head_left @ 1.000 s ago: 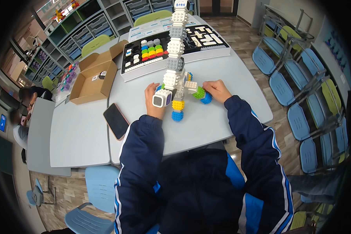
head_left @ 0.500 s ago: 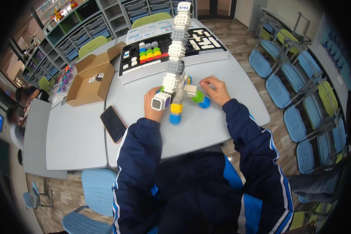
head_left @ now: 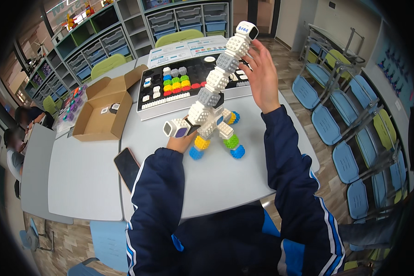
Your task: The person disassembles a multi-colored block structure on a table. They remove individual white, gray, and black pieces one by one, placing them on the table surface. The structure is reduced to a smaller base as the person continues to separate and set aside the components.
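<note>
A tall long-necked block model (head_left: 216, 80) of white and grey studded blocks leans to the right. Its legs are yellow, green and blue, and a white cube-like module (head_left: 175, 128) sticks out at the lower left. My left hand (head_left: 181, 143) is behind and below that module, closed round the model's lower body; its fingertips are hidden. Up beside the neck's top, my right hand (head_left: 262, 76) is open with fingers apart, close to the white top module (head_left: 247, 30). Whether its fingertips touch the blocks I cannot tell.
Behind the model lies a black parts tray (head_left: 145, 108) with coloured blocks and a printed sheet (head_left: 170, 54). An open cardboard box (head_left: 92, 133) and a phone (head_left: 128, 166) are at left. Stacked blue chairs (head_left: 329, 124) stand right of the table (head_left: 225, 184); shelves with drawers line the back.
My right hand has risen from beside the model's legs to its top and opened. The model has gone from nearly upright to leaning right, and turned. My left hand stays low at its side.
</note>
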Available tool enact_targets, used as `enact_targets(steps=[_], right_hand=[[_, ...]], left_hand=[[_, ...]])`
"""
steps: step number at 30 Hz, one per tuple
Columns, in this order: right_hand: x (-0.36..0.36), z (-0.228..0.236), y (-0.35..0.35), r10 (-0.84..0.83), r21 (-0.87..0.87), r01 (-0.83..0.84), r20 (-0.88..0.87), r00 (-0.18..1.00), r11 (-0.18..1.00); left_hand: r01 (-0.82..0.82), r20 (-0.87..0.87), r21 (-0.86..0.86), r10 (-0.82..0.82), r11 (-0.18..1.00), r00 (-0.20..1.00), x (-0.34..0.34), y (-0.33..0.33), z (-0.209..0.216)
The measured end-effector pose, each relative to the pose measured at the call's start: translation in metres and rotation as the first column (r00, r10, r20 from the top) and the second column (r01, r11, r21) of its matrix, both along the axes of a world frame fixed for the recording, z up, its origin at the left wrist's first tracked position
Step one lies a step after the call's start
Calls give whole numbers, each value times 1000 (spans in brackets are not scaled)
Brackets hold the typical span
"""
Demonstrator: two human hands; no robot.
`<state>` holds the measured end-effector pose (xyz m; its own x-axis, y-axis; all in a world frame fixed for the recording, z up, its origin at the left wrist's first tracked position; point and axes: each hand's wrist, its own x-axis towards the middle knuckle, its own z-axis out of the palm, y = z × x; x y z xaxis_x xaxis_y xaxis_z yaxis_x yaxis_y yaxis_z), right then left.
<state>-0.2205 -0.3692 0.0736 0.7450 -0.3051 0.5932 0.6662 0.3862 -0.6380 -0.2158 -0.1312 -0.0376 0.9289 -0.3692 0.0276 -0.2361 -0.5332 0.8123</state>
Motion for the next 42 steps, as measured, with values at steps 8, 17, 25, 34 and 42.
enact_targets(steps=[8,17,25,34,42], right_hand=[[15,39,2,388,150,-404,124,913,903],[6,43,17,211,304,-241,129,969,922],[2,45,34,-77,365,26,123,989,931],[7,42,35,-109,354,51,146,983,934],[2,43,25,9,234,-45,153,988,971]], left_hand=[[258,281,-209,-195,943,940,48,11,-54],[241,75,-73,-236,968,969,21,7,-15],[218,69,29,-220,975,973,20,1,-8],[302,452,15,-276,953,848,37,4,-30],[313,385,-64,-266,947,884,41,5,-47]])
